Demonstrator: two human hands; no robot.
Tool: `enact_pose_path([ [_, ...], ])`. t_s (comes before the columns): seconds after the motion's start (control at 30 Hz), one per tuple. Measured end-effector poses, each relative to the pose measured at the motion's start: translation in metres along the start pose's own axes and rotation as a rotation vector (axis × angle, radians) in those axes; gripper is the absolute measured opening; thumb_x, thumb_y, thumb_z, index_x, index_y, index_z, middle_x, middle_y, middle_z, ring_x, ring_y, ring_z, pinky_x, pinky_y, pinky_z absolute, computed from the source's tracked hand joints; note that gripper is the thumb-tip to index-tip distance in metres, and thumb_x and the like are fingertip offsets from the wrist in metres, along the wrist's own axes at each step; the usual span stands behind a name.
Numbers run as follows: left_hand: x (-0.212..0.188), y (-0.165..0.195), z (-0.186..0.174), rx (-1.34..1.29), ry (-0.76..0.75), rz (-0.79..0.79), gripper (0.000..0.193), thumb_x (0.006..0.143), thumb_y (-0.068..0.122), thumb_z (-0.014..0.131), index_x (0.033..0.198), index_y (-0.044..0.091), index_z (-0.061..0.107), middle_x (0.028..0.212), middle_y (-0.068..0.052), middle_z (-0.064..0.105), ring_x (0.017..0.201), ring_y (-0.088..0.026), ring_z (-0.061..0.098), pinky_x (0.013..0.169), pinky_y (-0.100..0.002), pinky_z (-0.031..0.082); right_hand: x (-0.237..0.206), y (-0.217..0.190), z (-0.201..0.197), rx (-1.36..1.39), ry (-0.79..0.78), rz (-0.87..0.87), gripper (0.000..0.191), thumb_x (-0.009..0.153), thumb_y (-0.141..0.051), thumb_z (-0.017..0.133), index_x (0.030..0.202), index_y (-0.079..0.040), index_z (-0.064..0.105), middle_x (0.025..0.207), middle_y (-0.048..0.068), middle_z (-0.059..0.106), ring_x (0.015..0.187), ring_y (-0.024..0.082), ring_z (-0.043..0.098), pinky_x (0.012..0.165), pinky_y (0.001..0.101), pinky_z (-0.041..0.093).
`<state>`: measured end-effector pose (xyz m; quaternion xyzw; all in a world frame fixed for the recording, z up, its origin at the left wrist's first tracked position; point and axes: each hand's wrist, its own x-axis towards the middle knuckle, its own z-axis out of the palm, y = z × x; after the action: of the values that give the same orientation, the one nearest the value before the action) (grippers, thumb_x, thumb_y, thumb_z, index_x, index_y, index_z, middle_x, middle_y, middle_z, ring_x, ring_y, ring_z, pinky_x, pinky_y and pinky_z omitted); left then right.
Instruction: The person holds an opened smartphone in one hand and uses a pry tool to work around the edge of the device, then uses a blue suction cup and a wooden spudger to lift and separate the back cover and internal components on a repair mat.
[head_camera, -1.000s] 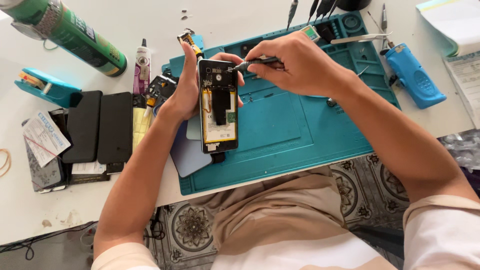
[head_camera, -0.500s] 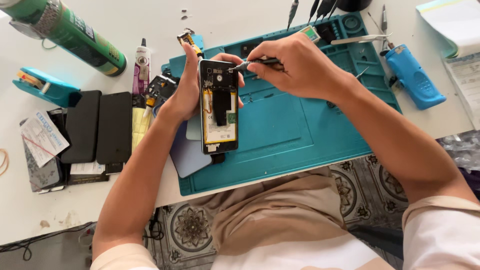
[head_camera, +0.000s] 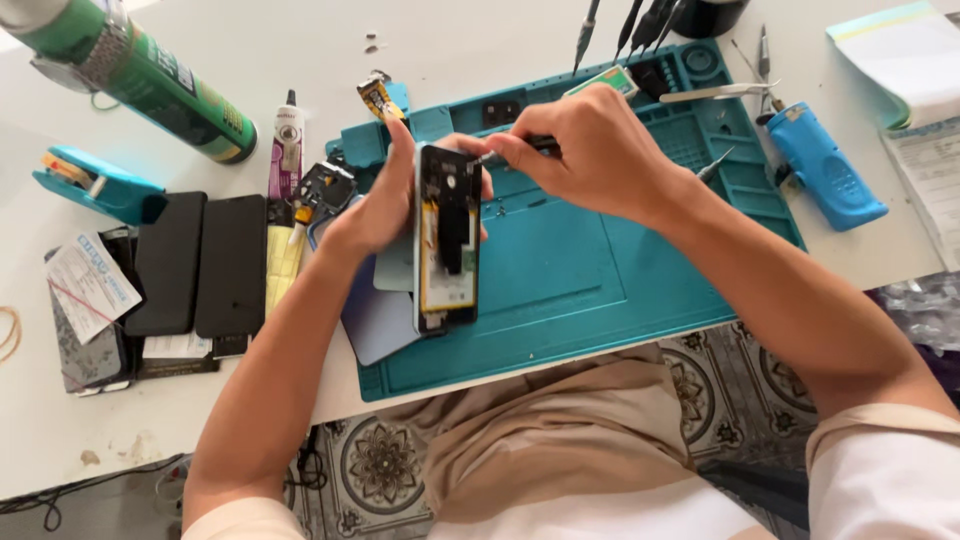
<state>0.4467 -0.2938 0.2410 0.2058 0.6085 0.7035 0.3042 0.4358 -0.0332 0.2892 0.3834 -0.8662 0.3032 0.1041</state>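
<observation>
An opened phone (head_camera: 447, 240) with its back removed shows a yellow-edged battery and dark boards; it stands tilted over the teal work mat (head_camera: 590, 270). My left hand (head_camera: 375, 205) grips the phone's upper left side. My right hand (head_camera: 590, 150) pinches a thin metal tool (head_camera: 500, 153), likely tweezers, whose tip meets the phone's top right corner. A pale blue back cover (head_camera: 385, 315) lies under the phone on the mat's left edge.
Two dark phones (head_camera: 200, 262) and a card lie at left, beside a teal holder (head_camera: 95, 183), a green cylinder (head_camera: 150, 85) and a glue tube (head_camera: 285, 145). A blue electric tool (head_camera: 825, 170) sits right of the mat; tweezers (head_camera: 715, 92) and screwdrivers rest at its top.
Both hands and the phone hold nearly the same pose; the right hand with the tool has shifted only slightly at the phone's top.
</observation>
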Motion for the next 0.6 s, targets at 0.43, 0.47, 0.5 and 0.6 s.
enact_pose_path([
  [0.43,-0.0036,0.0001,-0.0025,0.055,0.08,-0.027,0.096,0.086,0.086,0.027,0.136,0.007,0.05,0.103,-0.007,0.066,0.085,-0.022,0.074,0.073,-0.035,0.062,0.0003,0.0043,0.0008,-0.064,-0.115,-0.125,0.043,0.088,-0.02,0.085,0.121,-0.01,0.061,0.054,0.01,0.053,0.049,0.027,0.056,0.047,0.0419,0.037],
  [0.47,-0.0009,0.0001,-0.0015,0.05,0.072,-0.022,0.096,0.086,0.086,0.027,0.135,0.007,0.05,0.103,-0.007,0.066,0.084,-0.022,0.074,0.072,-0.035,0.062,-0.0006,0.0059,-0.0027,-0.07,-0.107,-0.091,0.045,0.09,-0.024,0.084,0.123,-0.01,0.057,0.054,0.01,0.052,0.049,0.027,0.055,0.048,0.0418,0.037],
  [0.5,0.0004,-0.0004,-0.0016,0.041,0.068,-0.022,0.096,0.086,0.086,0.027,0.135,0.007,0.05,0.103,-0.007,0.066,0.083,-0.022,0.074,0.072,-0.035,0.062,-0.0008,0.0069,-0.0045,-0.071,-0.102,-0.056,0.047,0.093,-0.027,0.083,0.126,-0.011,0.054,0.054,0.009,0.05,0.049,0.027,0.054,0.049,0.0417,0.037],
  [0.6,-0.0008,-0.0023,-0.0002,0.043,0.09,-0.044,0.096,0.086,0.086,0.025,0.134,0.007,0.049,0.101,-0.007,0.066,0.081,-0.022,0.074,0.07,-0.035,0.062,-0.0005,0.0062,-0.0027,-0.074,-0.084,-0.039,0.046,0.093,-0.014,0.076,0.132,-0.011,0.051,0.06,0.006,0.053,0.052,0.025,0.056,0.05,0.0399,0.038],
])
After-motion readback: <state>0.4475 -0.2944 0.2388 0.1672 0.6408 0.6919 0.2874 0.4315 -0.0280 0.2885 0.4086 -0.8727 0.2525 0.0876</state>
